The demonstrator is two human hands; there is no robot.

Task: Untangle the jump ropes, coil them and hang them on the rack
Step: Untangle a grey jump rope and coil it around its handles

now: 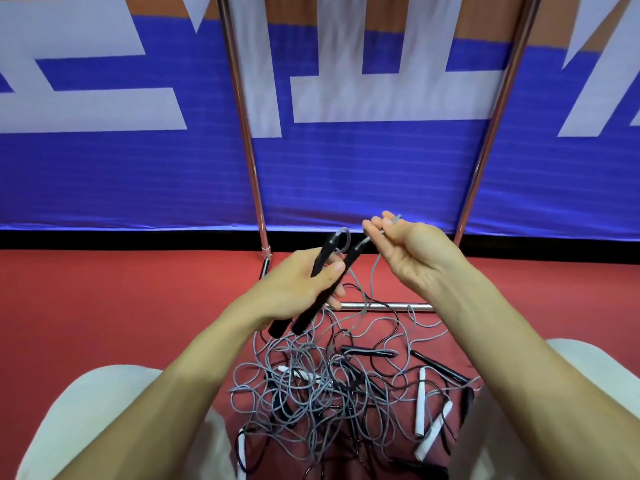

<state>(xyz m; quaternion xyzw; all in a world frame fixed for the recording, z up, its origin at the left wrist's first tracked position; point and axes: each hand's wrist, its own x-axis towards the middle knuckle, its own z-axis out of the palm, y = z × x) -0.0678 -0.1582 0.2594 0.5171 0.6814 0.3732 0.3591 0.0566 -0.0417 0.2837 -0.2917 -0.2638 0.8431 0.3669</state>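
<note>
My left hand (304,285) grips two black handles (322,268) of a grey jump rope side by side, their upper ends pointing up and right. Just to the right, my right hand (405,251) pinches the grey cord (375,268) close to one handle's top. From there the cord drops into a tangled pile of grey and black ropes (311,386) on the red floor between my knees. Loose white handles (420,400) and black handles (440,367) lie in the pile. The chrome rack (246,133) stands right behind my hands.
The rack's second upright (491,133) rises at the right, and its low crossbar (391,307) lies on the floor under the ropes. A blue and white banner wall (346,174) closes off the back. My knees (93,410) flank the pile.
</note>
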